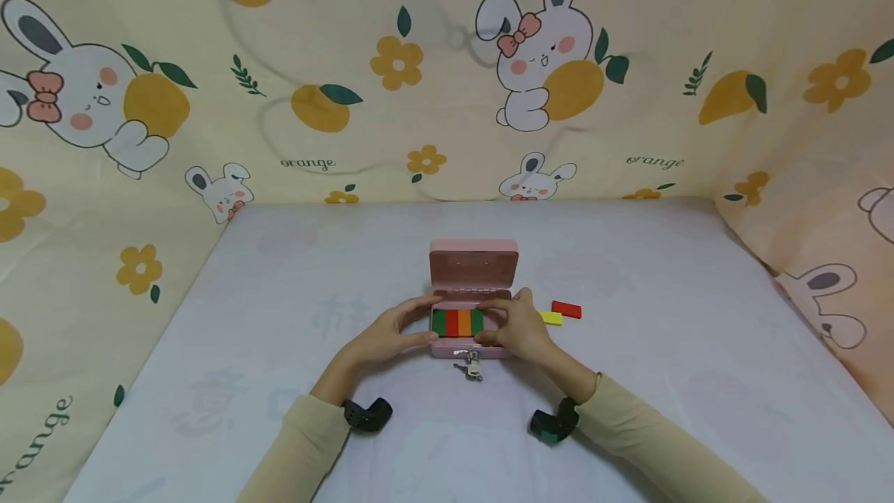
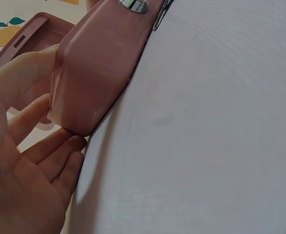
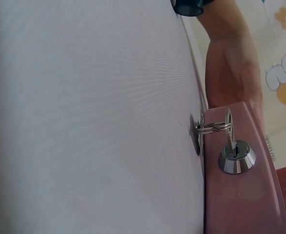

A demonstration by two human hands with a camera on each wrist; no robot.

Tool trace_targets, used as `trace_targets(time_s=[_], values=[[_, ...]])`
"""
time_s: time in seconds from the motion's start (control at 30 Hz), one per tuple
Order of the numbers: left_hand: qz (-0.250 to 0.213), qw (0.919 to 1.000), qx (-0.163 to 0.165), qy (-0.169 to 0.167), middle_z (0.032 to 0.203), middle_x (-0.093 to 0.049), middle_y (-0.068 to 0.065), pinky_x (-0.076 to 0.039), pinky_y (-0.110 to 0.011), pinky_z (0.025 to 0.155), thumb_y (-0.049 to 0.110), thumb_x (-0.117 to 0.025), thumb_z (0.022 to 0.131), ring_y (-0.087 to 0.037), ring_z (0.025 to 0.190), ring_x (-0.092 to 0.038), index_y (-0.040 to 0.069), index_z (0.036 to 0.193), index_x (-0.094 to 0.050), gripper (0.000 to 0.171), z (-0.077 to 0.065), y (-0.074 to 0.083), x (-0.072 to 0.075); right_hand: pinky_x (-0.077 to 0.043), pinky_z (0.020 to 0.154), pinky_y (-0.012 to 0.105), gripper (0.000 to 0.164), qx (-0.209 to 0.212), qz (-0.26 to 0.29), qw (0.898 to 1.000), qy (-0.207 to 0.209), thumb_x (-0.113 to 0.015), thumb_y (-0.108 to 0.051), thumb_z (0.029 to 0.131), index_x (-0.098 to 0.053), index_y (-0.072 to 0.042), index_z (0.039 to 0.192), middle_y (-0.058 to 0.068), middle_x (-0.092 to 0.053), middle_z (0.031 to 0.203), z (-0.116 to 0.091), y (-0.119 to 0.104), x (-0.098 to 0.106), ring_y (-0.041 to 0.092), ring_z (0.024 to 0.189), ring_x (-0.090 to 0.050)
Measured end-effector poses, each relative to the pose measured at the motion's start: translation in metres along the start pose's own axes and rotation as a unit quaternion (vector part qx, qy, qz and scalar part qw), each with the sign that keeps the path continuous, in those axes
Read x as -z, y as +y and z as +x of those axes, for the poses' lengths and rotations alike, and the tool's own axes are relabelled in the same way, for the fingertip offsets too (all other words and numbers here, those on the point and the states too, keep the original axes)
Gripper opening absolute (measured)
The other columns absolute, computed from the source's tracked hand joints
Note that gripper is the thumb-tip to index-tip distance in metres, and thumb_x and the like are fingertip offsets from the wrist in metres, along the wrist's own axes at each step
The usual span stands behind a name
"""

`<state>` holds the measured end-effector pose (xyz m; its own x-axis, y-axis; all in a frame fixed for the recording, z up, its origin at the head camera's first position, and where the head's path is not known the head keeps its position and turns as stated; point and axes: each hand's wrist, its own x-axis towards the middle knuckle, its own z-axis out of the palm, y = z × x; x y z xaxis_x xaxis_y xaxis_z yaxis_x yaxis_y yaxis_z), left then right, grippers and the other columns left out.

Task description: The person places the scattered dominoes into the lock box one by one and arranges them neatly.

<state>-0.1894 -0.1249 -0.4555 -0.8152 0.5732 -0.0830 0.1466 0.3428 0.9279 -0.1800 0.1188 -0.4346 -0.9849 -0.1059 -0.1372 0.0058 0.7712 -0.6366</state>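
A pink cash box [image 1: 473,271] stands on the table with its lid raised. Its front lock [image 3: 237,158] has a key in it with a ring attached. Inside lie green, red [image 1: 452,323] and orange [image 1: 464,323] blocks in a row, side by side. My left hand [image 1: 391,330] grips the box's left end, thumb at the front edge and a finger toward the back. My right hand [image 1: 520,328] reaches into the box from the right and pinches the rightmost green block [image 1: 477,322] between thumb and fingers. The right fingertips are out of sight in the right wrist view.
Right of the box lie a yellow block [image 1: 552,318], partly hidden by the right hand, and a red block [image 1: 566,309]. Keys [image 1: 469,369] hang at the box front. A white cloth [image 1: 279,332] covers the table; a patterned curtain [image 1: 433,123] stands behind.
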Motion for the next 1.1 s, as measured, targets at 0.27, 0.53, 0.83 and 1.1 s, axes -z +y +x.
trace_targets(time_s=[0.27, 0.53, 0.83, 1.1], values=[[0.001, 1.0, -0.005, -0.001, 0.158, -0.034, -0.007, -0.023, -0.052, 0.123, 0.023, -0.068, 0.09, -0.031, 0.148, -0.03, 0.017, 0.147, -0.04, 0.063, -0.001, -0.001, 0.001, -0.029, 0.058, 0.025, 0.054, -0.002, -0.003, 1.0, -0.003, -0.087, -0.027, 0.069, -0.069, -0.015, 0.119, 0.012, -0.036, 0.095, 0.0, 0.0, -0.001, 0.022, 0.082, -0.04], [0.0, 1.0, 0.003, 0.002, 0.158, -0.034, -0.008, -0.023, -0.053, 0.122, 0.024, -0.067, 0.09, -0.032, 0.148, -0.03, 0.018, 0.147, -0.04, 0.063, -0.001, 0.001, 0.001, -0.029, 0.059, 0.026, 0.055, 0.005, 0.009, 1.0, -0.006, -0.087, -0.027, 0.069, -0.069, -0.015, 0.119, 0.011, -0.036, 0.094, 0.0, 0.002, 0.0, 0.022, 0.086, -0.038], [0.001, 1.0, 0.008, 0.002, 0.158, -0.033, -0.008, -0.022, -0.053, 0.123, 0.023, -0.068, 0.09, -0.031, 0.149, -0.028, 0.018, 0.146, -0.04, 0.063, -0.001, 0.002, -0.001, -0.033, 0.062, 0.025, 0.054, 0.015, 0.036, 0.999, -0.01, -0.084, -0.024, 0.073, -0.067, -0.013, 0.123, 0.013, -0.043, 0.097, -0.004, 0.007, 0.01, 0.022, 0.091, -0.039], [0.005, 0.9999, 0.009, 0.005, 0.158, -0.034, -0.007, -0.022, -0.052, 0.123, 0.023, -0.068, 0.089, -0.03, 0.149, -0.028, 0.017, 0.147, -0.04, 0.064, -0.001, 0.003, -0.001, -0.034, 0.059, 0.024, 0.047, 0.051, 0.044, 0.998, -0.005, -0.08, -0.021, 0.077, -0.067, -0.012, 0.121, 0.014, -0.048, 0.09, -0.006, 0.01, 0.025, 0.02, 0.083, -0.041]])
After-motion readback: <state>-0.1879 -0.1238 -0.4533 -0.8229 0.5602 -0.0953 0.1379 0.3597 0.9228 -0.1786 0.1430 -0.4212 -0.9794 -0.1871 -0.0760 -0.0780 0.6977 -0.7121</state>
